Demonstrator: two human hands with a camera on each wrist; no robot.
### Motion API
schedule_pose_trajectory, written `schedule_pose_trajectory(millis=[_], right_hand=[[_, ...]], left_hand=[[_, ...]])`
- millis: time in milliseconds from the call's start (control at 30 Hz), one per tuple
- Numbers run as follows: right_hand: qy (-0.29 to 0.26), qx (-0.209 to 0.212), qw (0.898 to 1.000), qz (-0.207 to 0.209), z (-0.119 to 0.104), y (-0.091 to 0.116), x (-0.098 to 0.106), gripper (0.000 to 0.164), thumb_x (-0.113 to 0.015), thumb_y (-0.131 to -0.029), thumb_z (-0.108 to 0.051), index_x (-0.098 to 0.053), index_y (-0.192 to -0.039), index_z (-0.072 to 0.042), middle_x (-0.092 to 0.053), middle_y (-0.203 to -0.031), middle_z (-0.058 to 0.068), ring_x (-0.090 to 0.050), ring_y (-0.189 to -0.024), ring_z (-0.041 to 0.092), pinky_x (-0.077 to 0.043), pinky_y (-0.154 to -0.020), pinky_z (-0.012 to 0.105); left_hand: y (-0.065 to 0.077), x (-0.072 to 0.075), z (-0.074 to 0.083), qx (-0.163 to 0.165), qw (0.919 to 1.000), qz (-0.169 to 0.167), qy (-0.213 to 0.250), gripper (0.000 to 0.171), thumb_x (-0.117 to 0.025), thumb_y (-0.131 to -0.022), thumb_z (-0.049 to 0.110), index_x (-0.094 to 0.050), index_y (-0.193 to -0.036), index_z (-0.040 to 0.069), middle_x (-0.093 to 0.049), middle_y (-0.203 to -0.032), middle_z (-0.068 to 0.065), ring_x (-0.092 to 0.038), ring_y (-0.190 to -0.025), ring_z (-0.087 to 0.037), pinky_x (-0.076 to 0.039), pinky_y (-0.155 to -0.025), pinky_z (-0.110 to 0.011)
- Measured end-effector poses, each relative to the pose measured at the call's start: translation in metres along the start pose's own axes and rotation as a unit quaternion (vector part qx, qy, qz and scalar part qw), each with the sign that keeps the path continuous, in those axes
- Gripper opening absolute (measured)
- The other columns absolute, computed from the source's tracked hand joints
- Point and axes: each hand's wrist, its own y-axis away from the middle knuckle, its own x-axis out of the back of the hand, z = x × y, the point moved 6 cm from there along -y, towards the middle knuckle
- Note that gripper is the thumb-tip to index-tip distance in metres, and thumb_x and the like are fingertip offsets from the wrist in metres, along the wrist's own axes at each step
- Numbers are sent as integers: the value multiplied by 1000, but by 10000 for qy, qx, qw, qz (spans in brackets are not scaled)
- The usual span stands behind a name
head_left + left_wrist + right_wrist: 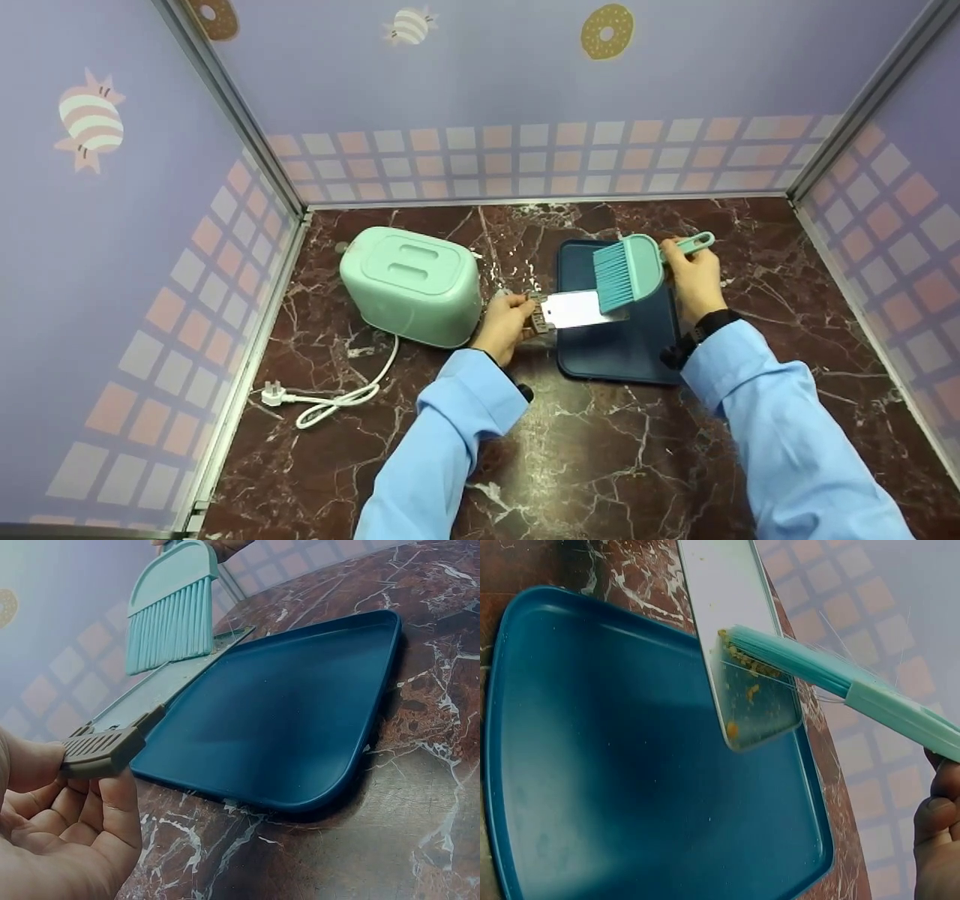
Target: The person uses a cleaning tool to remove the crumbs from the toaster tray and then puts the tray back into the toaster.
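Note:
My left hand (504, 324) pinches the brown ribbed end (105, 754) of a flat, shiny crumb tray (574, 310) between thumb and fingers. The crumb tray slants over a dark blue serving tray (622, 358). With my right hand (696, 279) I grip the handle of a mint-green hand brush (645, 266). Its bristles (787, 656) rest on the crumb tray's surface toward the far end. Yellowish crumbs (754, 667) lie at the bristle tips and near that end. In the left wrist view the brush head stands upright over the crumb tray.
A mint-green toaster (409, 289) stands left of my left hand, its white cord and plug (274, 394) trailing on the dark red marbled table (570, 457). Pale specks (532, 277) are scattered between toaster and serving tray. Patterned panels (480, 82) enclose the back and sides.

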Motion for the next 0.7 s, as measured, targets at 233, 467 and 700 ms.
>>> schedule_pose_trajectory(millis=[233,467,700], right_hand=[[-160,-250,9993,221,6,-4,13,29,-63,-103,-25,-61,-122,-2,-61,-81,3,-54,-60,8,-45,-52,20],[-237,-372,9983,376,14,-9,26,23,-63,-103,-26,-62,-116,-7,-63,-84,3,-59,-62,9,-51,-53,20],[67,-257,9983,524,21,-17,37,25,-62,-103,-32,-63,-115,-10,-61,-91,2,-57,-68,8,-50,-57,18]], left_hand=[[0,2,-2,45,9999,77,50,39,-52,-107,8,-51,-141,-12,-57,-109,-10,-56,-84,-16,-54,-68,-27],[-2,4,-2,72,9999,136,75,41,-52,-107,8,-48,-143,-12,-59,-107,-11,-58,-83,-15,-54,-67,-26],[-1,5,0,49,9998,92,144,42,-51,-107,8,-48,-143,-13,-59,-105,-10,-58,-84,-16,-53,-68,-26]])
